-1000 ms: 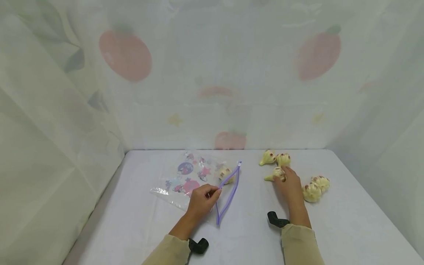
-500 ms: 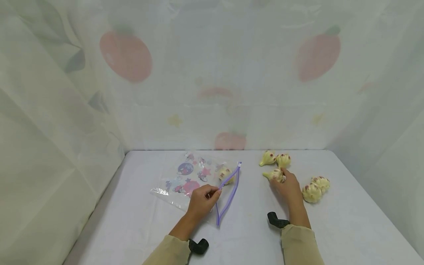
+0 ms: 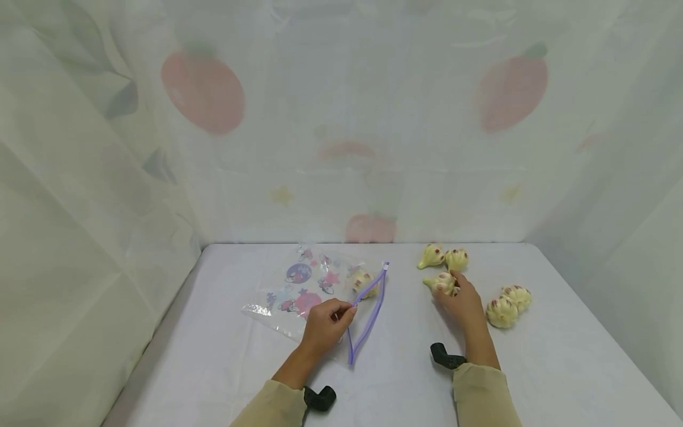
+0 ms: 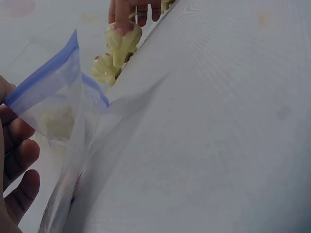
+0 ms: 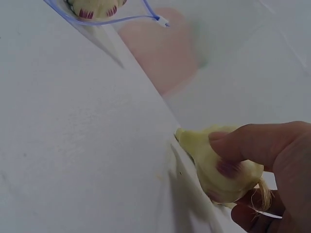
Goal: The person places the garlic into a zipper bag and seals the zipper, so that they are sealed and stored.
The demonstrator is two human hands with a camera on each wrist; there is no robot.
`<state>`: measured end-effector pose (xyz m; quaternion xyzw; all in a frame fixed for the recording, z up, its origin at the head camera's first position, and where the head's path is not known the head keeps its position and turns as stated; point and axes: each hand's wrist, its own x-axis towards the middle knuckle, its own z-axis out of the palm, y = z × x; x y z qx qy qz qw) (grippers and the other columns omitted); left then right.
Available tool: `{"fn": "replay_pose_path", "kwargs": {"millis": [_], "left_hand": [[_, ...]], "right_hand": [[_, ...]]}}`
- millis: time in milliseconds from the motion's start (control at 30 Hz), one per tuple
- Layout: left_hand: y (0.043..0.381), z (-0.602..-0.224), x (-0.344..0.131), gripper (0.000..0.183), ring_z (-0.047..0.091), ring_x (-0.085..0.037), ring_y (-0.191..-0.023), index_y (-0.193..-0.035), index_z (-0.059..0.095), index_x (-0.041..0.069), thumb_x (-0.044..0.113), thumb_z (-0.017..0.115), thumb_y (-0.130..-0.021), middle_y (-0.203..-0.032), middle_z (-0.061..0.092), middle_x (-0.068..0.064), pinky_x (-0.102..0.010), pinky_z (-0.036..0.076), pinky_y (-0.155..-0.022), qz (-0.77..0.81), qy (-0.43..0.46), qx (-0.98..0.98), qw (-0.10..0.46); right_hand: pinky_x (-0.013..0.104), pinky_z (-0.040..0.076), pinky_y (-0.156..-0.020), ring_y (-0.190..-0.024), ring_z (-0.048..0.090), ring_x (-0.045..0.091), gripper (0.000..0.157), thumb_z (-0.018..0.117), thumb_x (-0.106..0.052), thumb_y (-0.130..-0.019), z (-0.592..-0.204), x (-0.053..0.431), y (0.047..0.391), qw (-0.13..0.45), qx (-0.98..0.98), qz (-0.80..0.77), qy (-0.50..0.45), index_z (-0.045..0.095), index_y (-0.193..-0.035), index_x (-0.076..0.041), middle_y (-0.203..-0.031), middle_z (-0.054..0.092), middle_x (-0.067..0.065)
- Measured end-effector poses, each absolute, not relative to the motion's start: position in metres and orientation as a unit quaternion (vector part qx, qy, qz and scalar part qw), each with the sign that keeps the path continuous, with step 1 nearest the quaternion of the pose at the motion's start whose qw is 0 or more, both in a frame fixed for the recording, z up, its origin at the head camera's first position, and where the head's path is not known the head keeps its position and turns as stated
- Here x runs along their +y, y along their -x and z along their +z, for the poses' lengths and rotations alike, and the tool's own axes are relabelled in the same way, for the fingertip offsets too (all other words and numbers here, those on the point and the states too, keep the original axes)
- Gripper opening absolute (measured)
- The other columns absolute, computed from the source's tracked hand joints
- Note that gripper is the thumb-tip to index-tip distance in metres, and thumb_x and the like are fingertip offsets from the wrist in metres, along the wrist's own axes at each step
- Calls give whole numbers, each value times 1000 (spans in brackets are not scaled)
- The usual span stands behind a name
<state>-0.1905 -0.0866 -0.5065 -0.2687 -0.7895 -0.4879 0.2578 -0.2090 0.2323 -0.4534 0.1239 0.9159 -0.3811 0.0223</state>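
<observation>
My left hand [image 3: 324,325] pinches the purple zip edge [image 3: 368,338] of a clear zip bag [image 3: 280,290] printed with pink and blue cartoon figures. The bag's mouth gapes toward the right, and one garlic bulb [image 3: 363,283] lies inside, close to the opening. On the right side, my right hand [image 3: 468,303] holds another garlic bulb [image 3: 440,281] by its body, stem pointing left. The right wrist view has the thumb [image 5: 248,143] across this bulb [image 5: 209,165], with fingers partly hidden behind it and roots hanging out.
Two garlic bulbs [image 3: 431,255] lie just beyond my right hand, near the table's far edge. To the right of the wrist sit two more bulbs [image 3: 503,311], touching each other. The white table [image 3: 213,367] meets a printed curtain [image 3: 341,107] at the back.
The right hand's fingers have settled around the garlic bulb, which has turned and shifted slightly left. The left hand and bag have stayed in place.
</observation>
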Motion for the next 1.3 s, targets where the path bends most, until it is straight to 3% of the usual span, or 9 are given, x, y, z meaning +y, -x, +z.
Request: {"fn": "replay_pose_path", "kwargs": {"millis": [133, 233, 400, 567, 733, 900, 1100, 1300], "left_hand": [[190, -506, -87, 5, 52, -2, -62, -83, 75, 10, 14, 74, -86, -70, 64, 5, -15, 48, -55, -489, 265, -792, 250], [190, -506, -87, 6, 52, -1, -62, -83, 75, 10, 15, 74, -86, -70, 64, 5, -16, 48, -55, -489, 264, -793, 249], [191, -507, -87, 8, 52, -1, -62, -83, 74, 10, 17, 74, -87, -70, 64, 6, -18, 48, -54, -488, 262, -793, 253], [192, -510, -87, 6, 52, 0, -61, -83, 75, 10, 16, 75, -86, -70, 64, 7, -17, 48, -54, -489, 260, -792, 255], [192, -510, -87, 8, 51, 0, -61, -83, 75, 10, 17, 74, -87, -70, 63, 7, -17, 48, -54, -493, 262, -789, 256], [193, -511, -87, 14, 51, 0, -61, -83, 74, 9, 21, 72, -90, -69, 63, 7, -15, 47, -54, -493, 265, -787, 260], [193, -511, -87, 10, 52, 0, -61, -84, 75, 10, 19, 73, -88, -70, 63, 7, -16, 47, -53, -490, 266, -788, 262], [192, -510, -87, 10, 51, -1, -61, -84, 75, 11, 20, 73, -88, -69, 63, 7, -15, 46, -54, -495, 255, -794, 244]], "right_hand": [[62, 35, -105, -133, 37, 49, 82, 61, -47, -93, -468, 246, 212, -9, 913, -399, -83, 25, -155, -9, -147, 37, 29], [59, 40, -102, -127, 44, 46, 79, 67, -45, -90, -471, 245, 214, -46, 906, -417, -64, 32, -151, -8, -141, 42, 28], [51, 45, -99, -121, 49, 40, 70, 74, -27, -86, -469, 238, 215, -80, 887, -451, -64, 38, -143, -7, -139, 43, 26], [48, 45, -99, -123, 49, 39, 69, 73, -17, -85, -467, 231, 216, -73, 869, -485, -60, 36, -143, -11, -146, 37, 23], [49, 48, -97, -124, 51, 39, 71, 72, -17, -85, -467, 224, 216, -74, 871, -484, -49, 34, -145, -14, -147, 38, 20], [48, 49, -97, -125, 50, 35, 72, 73, -12, -84, -466, 219, 216, -106, 870, -481, -22, 40, -148, -18, -149, 40, 17], [49, 49, -97, -123, 49, 32, 69, 75, -3, -82, -466, 215, 218, -121, 862, -493, 16, 47, -144, -14, -144, 43, 17], [51, 46, -99, -125, 48, 33, 62, 74, -14, -87, -465, 212, 216, -111, 864, -491, 15, 47, -143, -16, -146, 42, 14]]}}
